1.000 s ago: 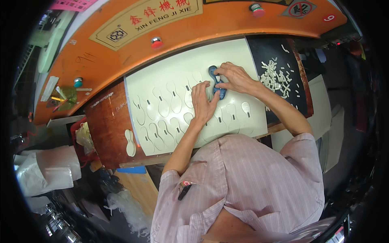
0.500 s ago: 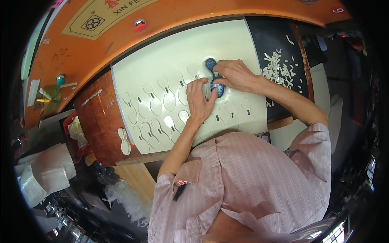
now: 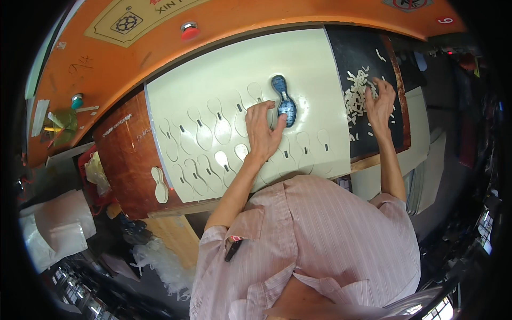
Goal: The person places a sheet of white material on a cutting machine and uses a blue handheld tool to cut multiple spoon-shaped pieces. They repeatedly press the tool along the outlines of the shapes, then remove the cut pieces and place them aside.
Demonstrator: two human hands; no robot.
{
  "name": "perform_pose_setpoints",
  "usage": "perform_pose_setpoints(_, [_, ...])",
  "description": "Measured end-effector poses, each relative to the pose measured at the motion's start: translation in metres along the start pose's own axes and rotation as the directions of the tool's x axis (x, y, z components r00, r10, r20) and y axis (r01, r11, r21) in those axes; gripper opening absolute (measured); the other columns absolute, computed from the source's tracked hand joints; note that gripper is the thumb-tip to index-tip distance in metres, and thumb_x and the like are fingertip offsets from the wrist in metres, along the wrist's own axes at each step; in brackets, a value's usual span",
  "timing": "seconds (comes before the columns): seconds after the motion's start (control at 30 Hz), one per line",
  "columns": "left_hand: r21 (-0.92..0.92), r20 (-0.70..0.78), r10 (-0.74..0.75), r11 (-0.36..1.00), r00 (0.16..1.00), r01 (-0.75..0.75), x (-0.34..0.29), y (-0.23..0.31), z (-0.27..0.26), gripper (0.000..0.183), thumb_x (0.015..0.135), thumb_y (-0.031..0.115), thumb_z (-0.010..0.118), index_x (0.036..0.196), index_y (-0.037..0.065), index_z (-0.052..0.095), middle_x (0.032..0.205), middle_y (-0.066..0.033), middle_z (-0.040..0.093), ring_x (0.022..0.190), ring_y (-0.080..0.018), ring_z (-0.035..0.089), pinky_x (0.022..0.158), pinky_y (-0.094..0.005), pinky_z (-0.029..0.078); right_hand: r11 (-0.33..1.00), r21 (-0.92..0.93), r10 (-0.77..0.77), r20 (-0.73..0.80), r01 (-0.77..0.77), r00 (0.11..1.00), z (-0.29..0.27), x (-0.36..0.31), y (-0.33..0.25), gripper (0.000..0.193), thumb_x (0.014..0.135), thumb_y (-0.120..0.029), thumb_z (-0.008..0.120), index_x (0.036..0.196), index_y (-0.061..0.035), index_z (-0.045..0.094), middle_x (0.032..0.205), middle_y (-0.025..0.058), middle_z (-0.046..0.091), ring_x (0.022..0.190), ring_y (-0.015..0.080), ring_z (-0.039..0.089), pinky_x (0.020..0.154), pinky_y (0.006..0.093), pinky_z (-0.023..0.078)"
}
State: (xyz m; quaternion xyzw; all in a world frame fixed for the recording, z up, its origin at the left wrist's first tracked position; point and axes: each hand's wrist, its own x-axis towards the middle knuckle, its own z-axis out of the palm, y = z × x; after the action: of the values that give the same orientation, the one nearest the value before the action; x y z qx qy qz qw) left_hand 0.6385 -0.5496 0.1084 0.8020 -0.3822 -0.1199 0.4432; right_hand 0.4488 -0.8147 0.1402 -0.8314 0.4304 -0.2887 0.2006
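Note:
A glossy blue sole-shaped piece [image 3: 286,109], narrow at its waist, lies on a large cream sheet [image 3: 306,58]. My left hand [image 3: 262,130] rests on the sheet just left of it, fingers and thumb spread, the thumb at the piece's lower left edge. Over on the right, my right hand [image 3: 383,106] hovers at a heap of small pale strips [image 3: 354,101] on a black board [image 3: 346,48]. Its thumb and fingers are apart, and no strip shows between them. Sole-shaped outlines [image 3: 221,125], many with a short dark slot, run in two rows across the sheet.
A small stack of cream sole-shaped pieces [image 3: 159,185] sits on the reddish-brown board [image 3: 125,160] at left. Behind the sheet runs an orange machine beam [image 3: 240,24] with a red button [image 3: 189,31] and a green button [image 3: 78,101]. Clear plastic bags [image 3: 160,261] lie below left.
My right hand has left the blue piece and moved right to the strips on the black board. My left hand stays in nearly the same place beside the piece.

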Motion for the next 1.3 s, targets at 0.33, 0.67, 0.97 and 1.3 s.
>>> perform_pose_setpoints(0.33, [-0.036, 0.063, 0.009, 0.999, 0.998, -0.007, 0.003, -0.003, -0.008, 0.040, 0.092, 0.002, 0.070, 0.131, -0.001, 0.063, 0.126, -0.0183, 0.065, 0.120, -0.0374, 0.059, 0.106, -0.0454, 0.045, 0.951, 0.286, -0.219, 0.343, 0.120, 0.913, 0.079, -0.106, -0.118, 0.077, 0.078, -0.016, 0.088, 0.146, 0.0002, 0.054, 0.142, 0.0217, 0.060, 0.128, 0.0381, 0.057, 0.108, 0.0438, 0.049])
perform_pose_setpoints(0.67, [0.121, 0.063, 0.036, 0.992, 0.997, -0.044, 0.001, 0.005, -0.004, 0.044, 0.092, 0.004, 0.068, 0.135, 0.001, 0.062, 0.129, -0.0192, 0.064, 0.121, -0.0382, 0.057, 0.106, -0.0475, 0.043, 0.513, 0.626, 0.177, 0.592, -0.588, 0.786, 0.024, -0.058, -0.075, 0.072, 0.088, -0.008, 0.081, 0.151, 0.0049, 0.050, 0.141, 0.0215, 0.064, 0.129, 0.0271, 0.063, 0.112, 0.0396, 0.049])
perform_pose_setpoints(0.97, [0.010, 0.055, 0.061, 0.998, 0.997, -0.061, -0.005, 0.009, -0.014, 0.038, 0.092, 0.001, 0.067, 0.130, -0.001, 0.064, 0.126, -0.0215, 0.065, 0.115, -0.0386, 0.060, 0.101, -0.0452, 0.047, 0.958, 0.257, -0.214, 0.333, 0.130, 0.918, 0.043, -0.092, -0.080, 0.070, 0.078, -0.013, 0.083, 0.139, 0.0052, 0.052, 0.132, 0.0231, 0.061, 0.114, 0.0406, 0.058, 0.100, 0.0461, 0.051])
perform_pose_setpoints(1.3, [0.126, -0.250, 0.233, 0.970, 0.940, -0.207, -0.192, -0.014, -0.050, 0.013, 0.082, -0.005, 0.067, 0.093, 0.001, 0.070, 0.089, -0.0149, 0.069, 0.080, -0.0354, 0.065, 0.074, -0.0418, 0.051, 0.947, 0.293, -0.201, 0.225, 0.130, 0.953, 0.051, -0.104, -0.070, 0.070, 0.079, -0.015, 0.082, 0.140, 0.0044, 0.052, 0.131, 0.0236, 0.062, 0.118, 0.0424, 0.057, 0.101, 0.0467, 0.051])
